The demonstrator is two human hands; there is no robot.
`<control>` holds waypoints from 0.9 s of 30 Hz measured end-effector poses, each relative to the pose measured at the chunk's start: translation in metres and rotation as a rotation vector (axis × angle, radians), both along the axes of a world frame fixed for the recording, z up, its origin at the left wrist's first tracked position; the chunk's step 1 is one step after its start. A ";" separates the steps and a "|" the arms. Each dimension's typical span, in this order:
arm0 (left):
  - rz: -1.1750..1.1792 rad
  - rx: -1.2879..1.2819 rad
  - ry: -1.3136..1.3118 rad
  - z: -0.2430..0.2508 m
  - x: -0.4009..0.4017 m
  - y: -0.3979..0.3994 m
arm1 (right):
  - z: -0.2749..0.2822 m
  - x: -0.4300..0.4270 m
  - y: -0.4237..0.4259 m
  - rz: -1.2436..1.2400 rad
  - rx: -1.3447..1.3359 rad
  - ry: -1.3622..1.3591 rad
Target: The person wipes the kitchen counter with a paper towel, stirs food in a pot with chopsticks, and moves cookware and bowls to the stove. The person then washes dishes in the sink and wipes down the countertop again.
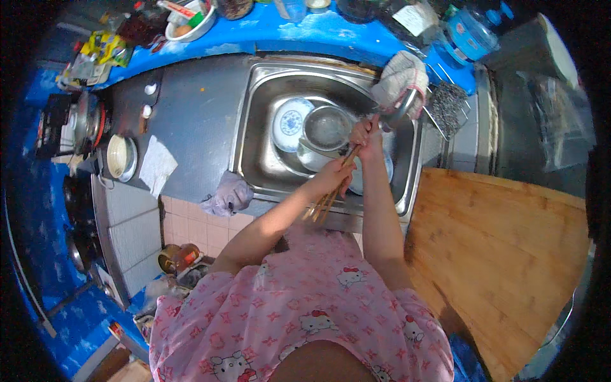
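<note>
A bundle of wooden chopsticks [326, 203] slants over the near rim of the stainless steel sink [258, 157]. Around its middle my left hand [334, 176] is closed. My right hand [366, 138] grips the upper end, just below the faucet [403, 110]. Beneath and beside the hands, a round metal bowl [327, 128] rests on other dishes in the basin. A white plate with a blue pattern [291, 124] lies to its left, and part of another plate shows under my right forearm. A cloth [398, 79] is draped at the faucet.
A wooden board [501, 258] lies right of the sink. A steel wool scrubber [447, 107] sits on a wire rack behind it. Left on the counter are a crumpled grey cloth [231, 193], a white cloth [157, 164] and stacked bowls [121, 157]. A blue-covered ledge [286, 31] holds containers.
</note>
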State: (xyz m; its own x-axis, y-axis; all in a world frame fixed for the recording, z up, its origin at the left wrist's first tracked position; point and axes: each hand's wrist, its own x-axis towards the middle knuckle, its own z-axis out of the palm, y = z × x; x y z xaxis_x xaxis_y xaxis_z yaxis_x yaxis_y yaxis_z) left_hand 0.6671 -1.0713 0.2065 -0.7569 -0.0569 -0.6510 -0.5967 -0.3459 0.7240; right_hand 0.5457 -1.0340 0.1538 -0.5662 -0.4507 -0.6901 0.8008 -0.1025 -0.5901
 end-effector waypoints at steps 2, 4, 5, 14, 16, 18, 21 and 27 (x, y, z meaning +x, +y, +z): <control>0.151 0.354 0.135 -0.012 0.004 -0.003 | 0.015 0.013 -0.012 -0.053 -0.005 0.201; 0.221 0.452 0.068 -0.017 0.002 -0.008 | 0.023 0.019 -0.016 -0.104 -0.009 0.401; 0.210 0.458 0.068 -0.019 0.001 -0.010 | 0.017 0.017 -0.014 -0.113 -0.001 0.404; -0.030 0.006 0.042 -0.037 -0.027 0.009 | -0.008 -0.031 0.021 0.038 -0.199 -0.081; 0.491 0.010 0.274 -0.046 -0.045 0.002 | -0.004 -0.023 0.031 0.202 -0.119 0.059; 0.705 0.142 0.284 -0.044 -0.061 -0.008 | -0.005 -0.003 0.048 0.362 -0.030 0.197; 0.952 0.303 0.316 -0.035 -0.061 -0.019 | -0.013 0.031 0.065 0.565 0.209 0.275; 1.074 0.268 0.462 -0.025 -0.066 -0.046 | 0.019 0.015 0.034 0.180 -0.116 -0.057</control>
State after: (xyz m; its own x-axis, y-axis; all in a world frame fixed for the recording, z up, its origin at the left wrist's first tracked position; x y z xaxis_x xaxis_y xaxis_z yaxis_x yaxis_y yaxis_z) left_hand 0.6015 -1.1176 0.1815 -0.5713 -0.7065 -0.4177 0.3866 -0.6806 0.6223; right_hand 0.5604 -1.0000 0.1732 -0.4314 -0.6187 -0.6566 0.8440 -0.0196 -0.5360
